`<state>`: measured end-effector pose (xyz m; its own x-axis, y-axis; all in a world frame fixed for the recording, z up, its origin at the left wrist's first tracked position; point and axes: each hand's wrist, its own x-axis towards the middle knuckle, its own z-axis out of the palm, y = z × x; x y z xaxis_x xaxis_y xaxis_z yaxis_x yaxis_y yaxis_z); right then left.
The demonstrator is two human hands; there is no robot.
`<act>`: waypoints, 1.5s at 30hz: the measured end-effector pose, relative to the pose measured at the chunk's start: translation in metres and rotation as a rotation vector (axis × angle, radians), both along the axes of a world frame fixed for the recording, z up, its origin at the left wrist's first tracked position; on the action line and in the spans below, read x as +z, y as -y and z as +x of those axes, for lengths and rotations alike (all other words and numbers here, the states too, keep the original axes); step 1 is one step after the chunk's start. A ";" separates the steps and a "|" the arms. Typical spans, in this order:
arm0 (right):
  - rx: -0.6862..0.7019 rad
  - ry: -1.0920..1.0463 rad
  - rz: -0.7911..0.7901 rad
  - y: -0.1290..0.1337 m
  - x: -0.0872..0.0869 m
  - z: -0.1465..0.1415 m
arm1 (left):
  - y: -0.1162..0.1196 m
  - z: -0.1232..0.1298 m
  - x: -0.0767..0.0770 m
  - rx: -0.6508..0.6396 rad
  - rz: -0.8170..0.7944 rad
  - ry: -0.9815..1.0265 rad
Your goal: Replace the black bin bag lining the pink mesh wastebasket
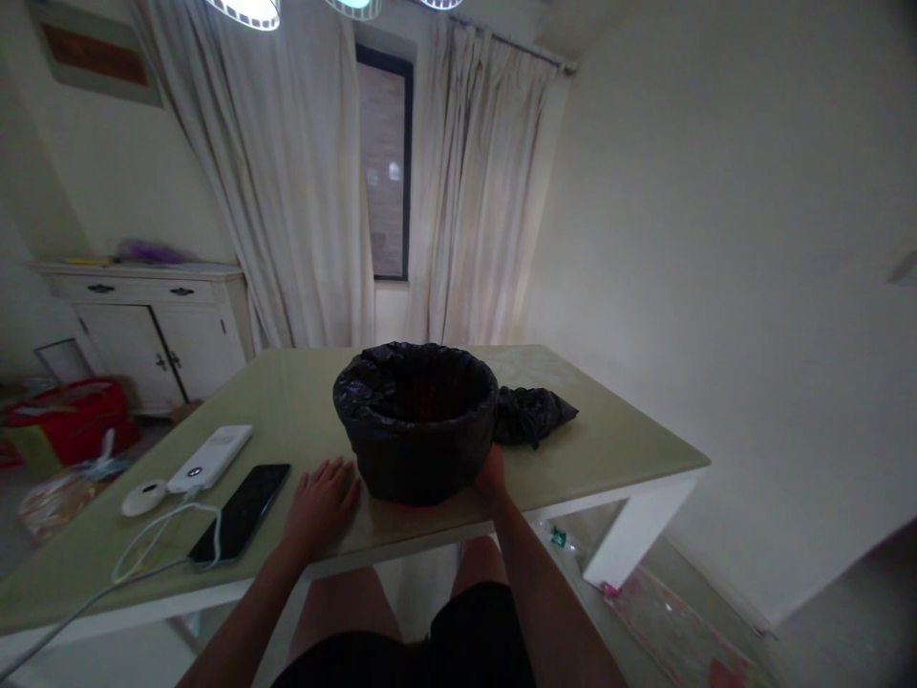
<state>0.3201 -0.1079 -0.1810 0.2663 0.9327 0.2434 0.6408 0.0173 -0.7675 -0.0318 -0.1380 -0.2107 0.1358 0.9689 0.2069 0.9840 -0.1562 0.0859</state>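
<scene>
A round bin lined with a black plastic bag (422, 463) stands upright near the front edge of a pale green table (301, 392). The left hand (322, 502) lies palm down just beside it, fingers slightly spread; the right hand (491, 475) is against its right side, fingers hidden, their state unclear, near a crumpled black plastic bag (534, 415).

The round bin (417, 505) is stood upright by the near edge of the table (301, 382). It is covered by a thin black bag (422, 459), which is folded over the rim and full of wrinkles. The top is open, and some red is seen at the bottom.
</scene>
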 end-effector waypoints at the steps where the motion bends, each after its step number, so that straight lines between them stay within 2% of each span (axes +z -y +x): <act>1: 0.001 0.000 -0.003 -0.001 0.000 0.000 | 0.000 0.000 0.000 0.000 -0.001 0.003; 15: -0.025 0.003 -0.012 -0.005 -0.010 0.001 | 0.002 0.000 0.000 0.001 0.046 0.004; 26: -0.020 -0.010 -0.006 0.001 0.000 0.000 | 0.001 -0.002 -0.003 -0.021 0.048 0.063; 33: -0.027 -0.021 -0.011 0.002 0.001 -0.002 | 0.001 0.000 0.002 -0.014 0.013 0.027; 37: -0.026 -0.026 -0.015 0.001 0.001 -0.001 | 0.000 -0.003 -0.003 -0.027 0.018 0.070; 39: -0.012 -0.032 -0.003 0.002 0.001 -0.001 | -0.004 -0.008 -0.006 -0.039 0.029 0.161; 41: -0.008 -0.047 0.008 0.002 0.003 -0.001 | -0.012 -0.017 -0.006 -0.039 0.018 0.358; 43: -0.014 -0.066 0.018 0.003 0.005 0.000 | -0.023 -0.026 0.002 -0.027 -0.003 0.638; 45: -0.012 -0.113 0.048 0.002 0.004 0.003 | -0.033 -0.029 0.019 0.009 -0.002 0.931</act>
<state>0.3230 -0.1095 -0.1767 0.3053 0.9172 0.2560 0.5510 0.0491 -0.8330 -0.0608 -0.1050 -0.1920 -0.0921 0.9695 0.2271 0.5198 -0.1478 0.8414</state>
